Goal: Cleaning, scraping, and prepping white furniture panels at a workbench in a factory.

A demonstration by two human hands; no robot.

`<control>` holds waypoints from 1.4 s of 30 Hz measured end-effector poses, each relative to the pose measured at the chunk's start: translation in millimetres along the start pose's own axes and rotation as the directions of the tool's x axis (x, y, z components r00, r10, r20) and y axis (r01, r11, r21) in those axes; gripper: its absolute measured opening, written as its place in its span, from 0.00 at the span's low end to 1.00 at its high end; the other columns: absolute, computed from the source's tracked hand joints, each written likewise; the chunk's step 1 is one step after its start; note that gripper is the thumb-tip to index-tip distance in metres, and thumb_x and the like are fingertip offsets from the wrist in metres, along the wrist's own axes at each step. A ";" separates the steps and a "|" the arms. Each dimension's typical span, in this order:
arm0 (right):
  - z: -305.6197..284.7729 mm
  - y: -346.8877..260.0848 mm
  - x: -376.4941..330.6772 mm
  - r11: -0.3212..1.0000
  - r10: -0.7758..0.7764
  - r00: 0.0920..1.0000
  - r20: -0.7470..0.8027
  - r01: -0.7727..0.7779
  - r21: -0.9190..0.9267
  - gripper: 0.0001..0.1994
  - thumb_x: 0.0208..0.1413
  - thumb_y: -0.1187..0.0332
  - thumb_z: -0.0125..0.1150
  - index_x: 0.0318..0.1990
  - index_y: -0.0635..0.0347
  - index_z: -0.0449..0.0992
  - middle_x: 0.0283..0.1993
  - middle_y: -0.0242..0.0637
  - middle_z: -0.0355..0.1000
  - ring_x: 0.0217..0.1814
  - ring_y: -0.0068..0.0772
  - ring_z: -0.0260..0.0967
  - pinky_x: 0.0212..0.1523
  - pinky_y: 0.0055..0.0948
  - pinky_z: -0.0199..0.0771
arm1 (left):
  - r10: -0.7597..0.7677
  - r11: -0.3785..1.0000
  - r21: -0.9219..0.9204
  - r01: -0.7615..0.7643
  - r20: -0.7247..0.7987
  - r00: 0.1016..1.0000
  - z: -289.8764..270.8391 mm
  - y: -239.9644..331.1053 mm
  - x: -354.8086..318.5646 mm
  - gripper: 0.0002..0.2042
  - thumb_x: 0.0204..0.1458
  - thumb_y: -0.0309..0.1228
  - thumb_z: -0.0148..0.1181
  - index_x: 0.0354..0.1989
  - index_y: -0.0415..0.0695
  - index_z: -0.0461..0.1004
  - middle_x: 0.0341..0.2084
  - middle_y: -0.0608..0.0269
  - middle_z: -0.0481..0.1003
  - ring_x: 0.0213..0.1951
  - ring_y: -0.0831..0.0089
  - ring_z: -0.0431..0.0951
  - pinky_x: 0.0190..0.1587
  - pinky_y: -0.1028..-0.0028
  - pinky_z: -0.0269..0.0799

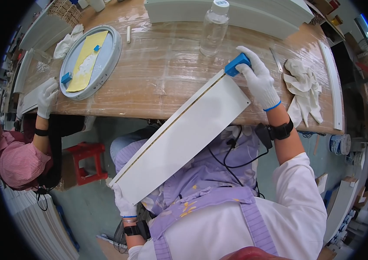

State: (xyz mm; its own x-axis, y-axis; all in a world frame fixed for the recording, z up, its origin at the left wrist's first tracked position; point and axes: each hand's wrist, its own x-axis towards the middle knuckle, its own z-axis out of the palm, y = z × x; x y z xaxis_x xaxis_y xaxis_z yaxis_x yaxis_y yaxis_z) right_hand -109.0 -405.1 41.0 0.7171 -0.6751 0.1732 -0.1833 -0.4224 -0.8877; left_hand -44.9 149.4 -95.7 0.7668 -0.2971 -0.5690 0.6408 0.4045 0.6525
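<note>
A long white panel [184, 134] lies slanted from my lap up onto the wooden table's [162, 73] front edge. My left hand [123, 203], in a white glove, grips the panel's near lower corner. My right hand [257, 78], also gloved, holds a small blue block [237, 65] pressed to the panel's far end, at the thin tan strip running along its left edge. A clear plastic bottle [214, 28] stands just beyond the block.
A round grey tray [110, 56] holding a yellow sheet and small blue pieces sits at the left. Another person's gloved hand [46, 97] rests near it. Crumpled white cloths [305, 91] lie at the right. A red stool [86, 162] stands below the table.
</note>
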 end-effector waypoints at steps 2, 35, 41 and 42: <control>2.7 -4.4 0.7 0.999 0.044 0.998 0.036 -0.042 -0.032 0.23 0.58 0.71 0.56 0.62 0.52 0.68 0.53 0.42 0.72 0.54 0.36 0.71 0.56 0.32 0.70 | 0.006 1.000 -0.019 -0.006 0.016 1.000 -3.9 -1.1 1.0 0.29 0.64 0.50 0.47 0.65 0.40 0.60 0.60 0.54 0.67 0.58 0.59 0.71 0.60 0.62 0.69; -5.9 -23.8 14.3 0.936 0.065 0.992 0.107 -0.024 -0.352 0.21 0.58 0.71 0.55 0.60 0.55 0.70 0.50 0.43 0.73 0.50 0.33 0.72 0.56 0.30 0.71 | 0.039 0.999 0.034 -0.037 -0.058 0.998 0.1 -2.7 -0.7 0.30 0.64 0.51 0.48 0.65 0.39 0.60 0.59 0.53 0.68 0.57 0.59 0.71 0.59 0.62 0.69; -9.4 -18.5 13.0 0.921 -0.009 0.988 0.156 0.069 -0.382 0.21 0.56 0.67 0.58 0.59 0.50 0.70 0.52 0.43 0.73 0.50 0.41 0.74 0.54 0.33 0.72 | 0.026 0.999 0.028 -0.025 -0.039 0.999 3.7 -1.9 -2.5 0.30 0.64 0.51 0.48 0.64 0.39 0.61 0.59 0.53 0.68 0.57 0.59 0.71 0.59 0.62 0.70; -8.9 -18.8 13.0 0.922 -0.010 0.988 0.156 0.070 -0.382 0.21 0.56 0.67 0.58 0.59 0.50 0.70 0.52 0.43 0.73 0.50 0.41 0.74 0.54 0.33 0.72 | 0.028 0.999 0.028 -0.026 -0.040 0.999 4.8 -1.9 -2.4 0.30 0.64 0.51 0.48 0.64 0.39 0.61 0.59 0.53 0.68 0.57 0.59 0.71 0.59 0.62 0.70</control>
State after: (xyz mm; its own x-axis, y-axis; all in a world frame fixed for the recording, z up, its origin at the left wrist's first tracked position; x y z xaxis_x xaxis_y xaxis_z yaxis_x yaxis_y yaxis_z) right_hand -102.2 -411.3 63.8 0.8152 -0.5679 0.1136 -0.3754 -0.6675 -0.6430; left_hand -47.8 145.2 -93.2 0.7821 -0.2513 -0.5702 0.6211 0.3879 0.6810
